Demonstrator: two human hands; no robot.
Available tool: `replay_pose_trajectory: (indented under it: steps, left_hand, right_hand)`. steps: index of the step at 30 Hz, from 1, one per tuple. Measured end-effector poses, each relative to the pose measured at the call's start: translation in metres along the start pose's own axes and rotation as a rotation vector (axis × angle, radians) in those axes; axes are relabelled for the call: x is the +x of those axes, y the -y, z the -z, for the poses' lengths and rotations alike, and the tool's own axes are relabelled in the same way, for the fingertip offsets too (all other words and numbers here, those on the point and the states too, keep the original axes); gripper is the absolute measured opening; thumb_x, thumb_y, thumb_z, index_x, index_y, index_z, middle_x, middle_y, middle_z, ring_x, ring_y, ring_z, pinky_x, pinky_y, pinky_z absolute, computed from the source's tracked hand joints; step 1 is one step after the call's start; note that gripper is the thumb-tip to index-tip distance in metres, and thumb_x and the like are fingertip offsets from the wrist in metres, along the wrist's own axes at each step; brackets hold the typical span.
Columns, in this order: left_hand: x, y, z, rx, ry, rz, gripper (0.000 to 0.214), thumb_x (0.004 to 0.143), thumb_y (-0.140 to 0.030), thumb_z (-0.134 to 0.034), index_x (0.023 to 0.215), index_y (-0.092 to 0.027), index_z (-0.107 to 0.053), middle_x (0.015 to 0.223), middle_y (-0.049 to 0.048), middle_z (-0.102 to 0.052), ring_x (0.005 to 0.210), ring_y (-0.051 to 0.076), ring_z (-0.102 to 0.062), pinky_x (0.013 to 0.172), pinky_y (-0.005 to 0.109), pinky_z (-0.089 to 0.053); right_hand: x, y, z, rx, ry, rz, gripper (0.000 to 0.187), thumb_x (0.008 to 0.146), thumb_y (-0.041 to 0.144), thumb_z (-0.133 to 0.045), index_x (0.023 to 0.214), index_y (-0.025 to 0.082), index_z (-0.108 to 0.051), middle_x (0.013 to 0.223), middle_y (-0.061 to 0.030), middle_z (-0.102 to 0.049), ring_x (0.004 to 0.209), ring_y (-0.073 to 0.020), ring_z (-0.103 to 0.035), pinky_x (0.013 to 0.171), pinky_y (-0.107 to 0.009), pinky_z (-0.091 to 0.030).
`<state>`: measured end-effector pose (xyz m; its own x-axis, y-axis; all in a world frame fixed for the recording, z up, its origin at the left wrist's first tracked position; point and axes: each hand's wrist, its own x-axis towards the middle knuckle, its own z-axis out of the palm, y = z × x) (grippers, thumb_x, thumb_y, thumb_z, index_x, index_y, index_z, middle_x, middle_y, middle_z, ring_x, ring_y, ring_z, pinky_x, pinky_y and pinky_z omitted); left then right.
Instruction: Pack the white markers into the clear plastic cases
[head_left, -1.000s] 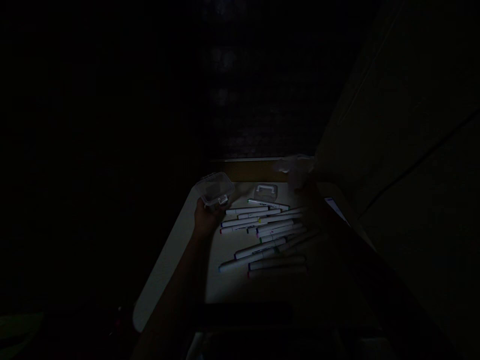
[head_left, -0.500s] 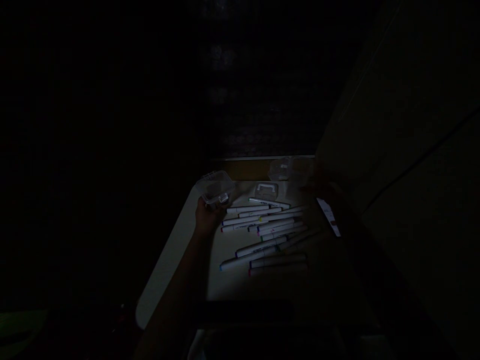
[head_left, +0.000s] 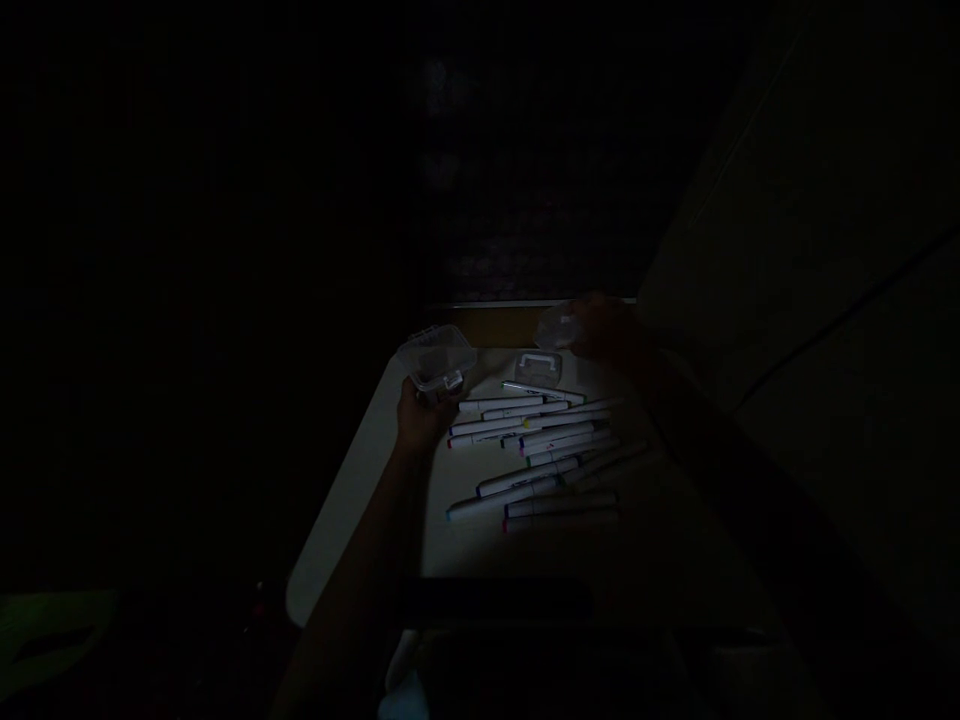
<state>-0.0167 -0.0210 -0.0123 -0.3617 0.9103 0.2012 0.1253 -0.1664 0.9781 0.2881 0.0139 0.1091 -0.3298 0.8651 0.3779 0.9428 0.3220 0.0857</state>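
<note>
In the dim head view, my left hand (head_left: 420, 418) is closed around the underside of a clear plastic box (head_left: 438, 362), lifted over the left side of the white table. My right hand (head_left: 606, 328) is at the back right, overlapping another clear plastic container (head_left: 556, 328). Its fingers are too dark to show whether they grip it. Between the hands, a small clear case (head_left: 538, 370) with a white handle sits on the table. Several white markers (head_left: 529, 475) with coloured ends lie loosely in front of it, roughly side by side.
The white table (head_left: 349, 500) has a rounded left corner and meets a yellowish-brown strip (head_left: 491, 327) at its back edge. A wall with a dark cable (head_left: 840, 325) rises to the right. Shadow from my right arm covers the table's right part.
My right hand has moved left and up onto the clear container at the back. My left hand still holds its box. The whole view has shifted slightly.
</note>
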Motion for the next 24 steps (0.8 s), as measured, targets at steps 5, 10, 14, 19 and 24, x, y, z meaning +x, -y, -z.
replay_pose_trajectory:
  steps: [5,10,14,19,24]
  left_hand:
    - [0.0,0.006,-0.001,-0.035,0.004,-0.009,0.065,0.05,-0.022,-0.083,0.107,-0.026,-0.053,0.103,0.0036,-0.067,0.093,0.019,-0.066,0.081,0.033,-0.056]
    - [0.006,0.018,0.003,0.002,0.011,-0.045,0.066,0.05,-0.021,-0.083,0.108,-0.026,-0.053,0.11,0.0045,-0.065,0.097,0.018,-0.066,0.083,0.029,-0.054]
    - [0.01,0.024,0.004,0.057,0.012,-0.074,0.066,0.052,-0.023,-0.083,0.111,-0.025,-0.053,0.112,0.0047,-0.064,0.098,0.019,-0.066,0.083,0.03,-0.055]
    - [0.009,0.025,0.006,0.047,0.015,-0.042,0.066,0.051,-0.023,-0.082,0.11,-0.025,-0.053,0.108,0.0046,-0.064,0.1,0.02,-0.064,0.084,0.033,-0.055]
    - [0.007,0.023,0.005,0.035,0.034,-0.061,0.067,0.051,-0.023,-0.082,0.112,-0.022,-0.053,0.106,0.0064,-0.065,0.095,0.019,-0.066,0.08,0.031,-0.056]
  right_hand:
    - [-0.007,0.002,0.005,-0.007,-0.054,-0.116,0.048,0.071,0.037,-0.07,0.112,0.015,-0.057,0.114,-0.0156,-0.058,0.096,-0.0303,-0.059,0.078,-0.04,-0.048]
    - [-0.007,0.007,0.008,0.067,-0.056,-0.227,0.051,0.072,0.045,-0.068,0.109,0.011,-0.056,0.113,-0.0169,-0.058,0.096,-0.0294,-0.06,0.08,-0.038,-0.049]
    - [-0.008,0.017,0.016,0.129,-0.06,-0.331,0.055,0.075,0.05,-0.064,0.109,0.008,-0.056,0.112,-0.0198,-0.061,0.098,-0.0288,-0.06,0.085,-0.039,-0.049]
    - [-0.007,0.021,0.021,0.275,-0.092,-0.483,0.065,0.076,0.05,-0.061,0.123,0.007,-0.049,0.113,-0.019,-0.064,0.101,-0.0312,-0.063,0.088,-0.044,-0.049]
    - [-0.005,0.013,0.01,0.353,-0.185,-0.497,0.078,0.074,0.046,-0.063,0.136,0.005,-0.037,0.13,-0.0206,-0.055,0.118,-0.0336,-0.056,0.097,-0.046,-0.045]
